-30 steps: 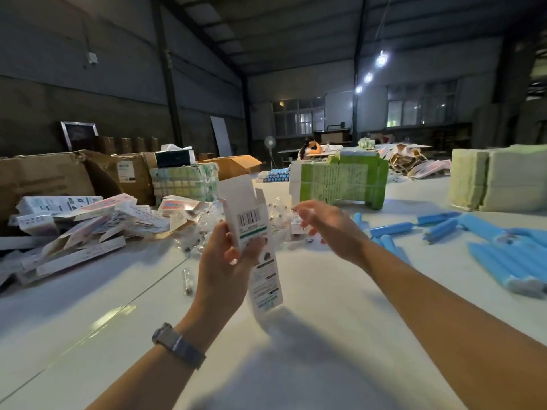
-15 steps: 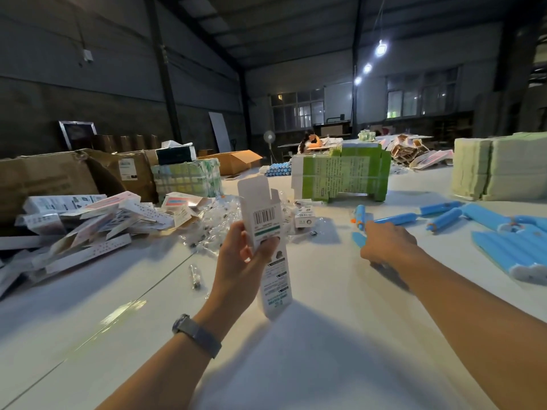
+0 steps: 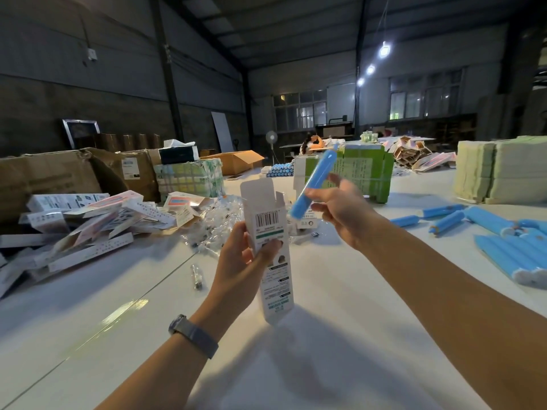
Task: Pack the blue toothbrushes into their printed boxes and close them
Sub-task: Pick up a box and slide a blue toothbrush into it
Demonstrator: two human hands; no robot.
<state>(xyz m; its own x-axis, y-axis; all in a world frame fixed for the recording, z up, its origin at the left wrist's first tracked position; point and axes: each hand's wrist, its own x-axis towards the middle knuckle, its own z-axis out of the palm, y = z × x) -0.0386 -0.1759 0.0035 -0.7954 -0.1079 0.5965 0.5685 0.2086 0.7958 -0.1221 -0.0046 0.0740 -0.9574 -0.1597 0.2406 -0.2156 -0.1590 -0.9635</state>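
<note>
In the head view, the left hand (image 3: pixel 242 261) grips a tall white printed cardboard box (image 3: pixel 270 250) upright above the white table (image 3: pixel 340 321), thumb across the front just under the barcode, fingers curled round the far side; the box's top flap stands open, and what lies inside cannot be seen from this angle. The right hand (image 3: pixel 337 208) pinches a blue cylindrical toothbrush (image 3: pixel 313 184) near its lower end, holding it tilted, upper end leaning away to the right, lower end just beside the box's open mouth but not in it. On the table to the right lie more loose blue toothbrushes (image 3: pixel 503 241), some scattered, some side by side at the edge of the frame. To the left sprawls a heap of flat white and pink printed cartons (image 3: pixel 88 220), and beside it a tangle of clear plastic wrappers (image 3: pixel 216 223). Behind the heap stands a large brown corrugated box (image 3: pixel 50 179) — its contents hidden — and further back a smaller brown carton (image 3: pixel 236 161) with its flaps open. A green printed case (image 3: pixel 361 173) stands behind the hands, and two pale yellow-green stacks (image 3: pixel 500 170) sit at the far right. A grey wristband (image 3: pixel 192 335) circles the left wrist.
</note>
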